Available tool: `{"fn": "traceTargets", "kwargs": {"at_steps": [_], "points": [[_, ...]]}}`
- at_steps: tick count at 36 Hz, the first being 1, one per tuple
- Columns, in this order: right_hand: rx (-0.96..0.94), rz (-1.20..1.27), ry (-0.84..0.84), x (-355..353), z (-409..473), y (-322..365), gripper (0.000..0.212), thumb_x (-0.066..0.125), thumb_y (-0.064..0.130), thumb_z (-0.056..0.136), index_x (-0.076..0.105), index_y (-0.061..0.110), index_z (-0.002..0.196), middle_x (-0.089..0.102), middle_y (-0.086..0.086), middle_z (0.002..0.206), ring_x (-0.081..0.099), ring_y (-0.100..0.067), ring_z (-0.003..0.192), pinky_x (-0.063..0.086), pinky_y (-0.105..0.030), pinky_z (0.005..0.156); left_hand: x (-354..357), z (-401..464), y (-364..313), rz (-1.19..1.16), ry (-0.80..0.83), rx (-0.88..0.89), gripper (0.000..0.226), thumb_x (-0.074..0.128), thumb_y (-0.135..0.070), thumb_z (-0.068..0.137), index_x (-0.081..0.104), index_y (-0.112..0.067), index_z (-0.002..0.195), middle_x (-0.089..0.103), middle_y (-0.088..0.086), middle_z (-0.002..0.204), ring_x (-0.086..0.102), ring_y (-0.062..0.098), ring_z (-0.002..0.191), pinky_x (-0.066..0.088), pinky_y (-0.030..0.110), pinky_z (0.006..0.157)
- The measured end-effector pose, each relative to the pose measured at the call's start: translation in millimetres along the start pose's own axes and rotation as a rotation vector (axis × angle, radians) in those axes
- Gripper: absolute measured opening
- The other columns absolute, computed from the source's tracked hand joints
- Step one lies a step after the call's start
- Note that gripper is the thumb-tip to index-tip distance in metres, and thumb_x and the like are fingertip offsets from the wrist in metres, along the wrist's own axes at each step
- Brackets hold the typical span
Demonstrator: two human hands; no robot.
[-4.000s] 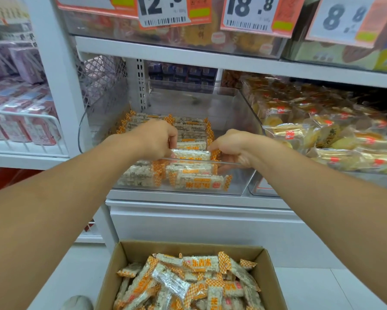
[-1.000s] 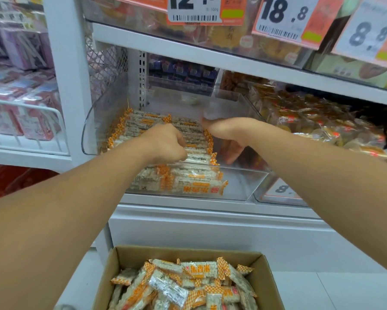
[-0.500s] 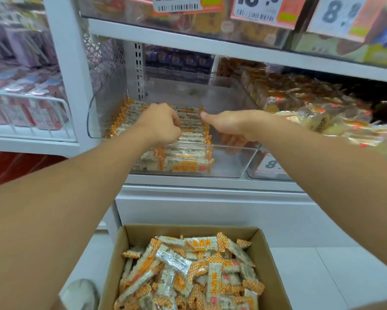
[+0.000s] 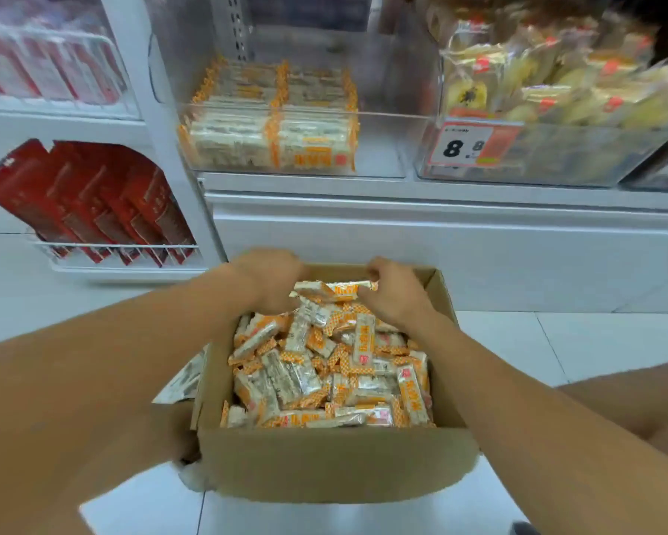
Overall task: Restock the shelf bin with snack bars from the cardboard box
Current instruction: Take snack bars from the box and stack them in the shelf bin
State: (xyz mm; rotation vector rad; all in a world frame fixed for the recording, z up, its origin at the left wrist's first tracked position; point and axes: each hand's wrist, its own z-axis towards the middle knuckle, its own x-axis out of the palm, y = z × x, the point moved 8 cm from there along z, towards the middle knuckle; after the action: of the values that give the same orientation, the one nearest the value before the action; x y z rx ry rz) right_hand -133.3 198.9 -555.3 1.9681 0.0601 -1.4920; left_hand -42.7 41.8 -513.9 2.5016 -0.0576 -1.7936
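hands [image 4: 270, 278] [image 4: 392, 289] in cardboard box [image 4: 336, 461], gripping snack bars [image 4: 332, 291], shelf bin [image 4: 378, 148] above

Orange-checkered white snack bars [image 4: 326, 364], brown cardboard box [image 4: 336, 463], clear shelf bin [image 4: 378, 148], red packets [image 4: 93, 198].
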Motion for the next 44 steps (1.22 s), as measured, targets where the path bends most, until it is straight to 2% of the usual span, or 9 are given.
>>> {"fn": "traceTargets", "kwargs": {"at_steps": [3,7,11,16,25,33,36,39,44], "points": [[0.224,0.013,0.247,63,-38,-59,0.102,0.083,0.051,0.074,0.03,0.015,0.153,0.036,-0.011,0.154,0.045,-0.032,0.136,0.043,-0.043,0.108,98,-18,32,-0.344,0.184,-0.375,0.061,0.064,-0.058,0.086,0.057,-0.01,0.124,0.066,0.006,0.117,0.062,0.025,0.104,0.05,0.033,0.081],[0.427,0.094,0.027,68,-57,-104,0.109,0.082,0.059,0.07,0.026,0.013,0.152,0.035,-0.014,0.149,0.035,-0.035,0.138,0.04,-0.047,0.108,184,-34,40,-0.762,0.099,-0.631,0.106,0.071,-0.069,0.06,0.04,-0.018,0.147,0.055,0.008,0.136,0.059,0.026,0.113,0.054,0.04,0.088],[0.496,0.055,0.069,75,-47,-107,0.122,0.078,0.072,0.066,0.02,0.013,0.156,0.028,-0.016,0.154,0.025,-0.036,0.143,0.036,-0.05,0.11,193,-29,35,-0.762,-0.02,-0.689,0.093,0.073,-0.035,0.085,0.017,-0.021,0.157,0.049,0.008,0.143,0.053,0.033,0.125,0.049,0.041,0.099],[0.551,0.018,0.176,96,-28,-95,0.131,0.066,0.088,0.059,0.02,0.013,0.156,0.025,-0.014,0.159,0.018,-0.039,0.142,0.038,-0.05,0.109,194,-15,35,-0.698,0.024,-0.75,0.046,0.067,-0.027,0.09,0.049,-0.012,0.13,0.062,0.011,0.125,0.058,0.034,0.114,0.053,0.042,0.09],[0.449,-0.048,0.048,107,-25,-68,0.039,0.064,0.044,0.087,0.055,0.017,0.114,0.066,-0.008,0.105,0.032,-0.04,0.135,0.044,-0.05,0.097,170,9,-22,-1.067,0.016,-0.602,0.056,0.075,-0.044,0.084,0.057,-0.013,0.127,0.067,0.004,0.114,0.064,0.02,0.093,0.051,0.029,0.074],[0.212,0.493,0.099,94,-10,-7,0.037,0.071,0.042,0.09,0.039,0.025,0.079,0.033,0.01,0.072,0.041,-0.013,0.064,0.03,-0.017,0.046,153,18,-58,-1.855,0.072,-0.686,0.037,0.04,-0.046,0.1,0.061,-0.016,0.107,0.067,0.009,0.094,0.064,0.022,0.077,0.047,0.032,0.065],[0.253,0.573,0.297,105,-13,3,0.043,0.067,0.041,0.092,0.029,0.032,0.074,0.039,0.01,0.077,0.045,-0.007,0.067,0.041,-0.021,0.058,153,12,-57,-1.995,0.116,-0.651,0.041,0.044,-0.052,0.101,0.062,-0.016,0.111,0.073,0.008,0.094,0.072,0.023,0.081,0.058,0.026,0.059],[0.33,0.794,0.476,106,-25,10,0.013,0.059,0.015,0.096,0.052,0.016,0.086,0.06,-0.003,0.084,0.063,-0.018,0.079,0.056,-0.034,0.073,163,7,-54,-2.079,0.184,-0.628,0.064,0.061,-0.064,0.087,0.061,-0.017,0.131,0.073,0.012,0.115,0.074,0.03,0.097,0.055,0.047,0.096],[0.162,0.433,0.352,100,-16,-2,0.023,0.048,0.011,0.094,0.062,0.007,0.076,0.06,-0.005,0.069,0.053,-0.019,0.063,0.044,-0.033,0.065,170,0,-59,-2.142,0.236,-0.629,0.048,0.076,-0.046,0.084,0.068,-0.013,0.118,0.075,0.014,0.111,0.072,0.029,0.101,0.059,0.044,0.086]]}}
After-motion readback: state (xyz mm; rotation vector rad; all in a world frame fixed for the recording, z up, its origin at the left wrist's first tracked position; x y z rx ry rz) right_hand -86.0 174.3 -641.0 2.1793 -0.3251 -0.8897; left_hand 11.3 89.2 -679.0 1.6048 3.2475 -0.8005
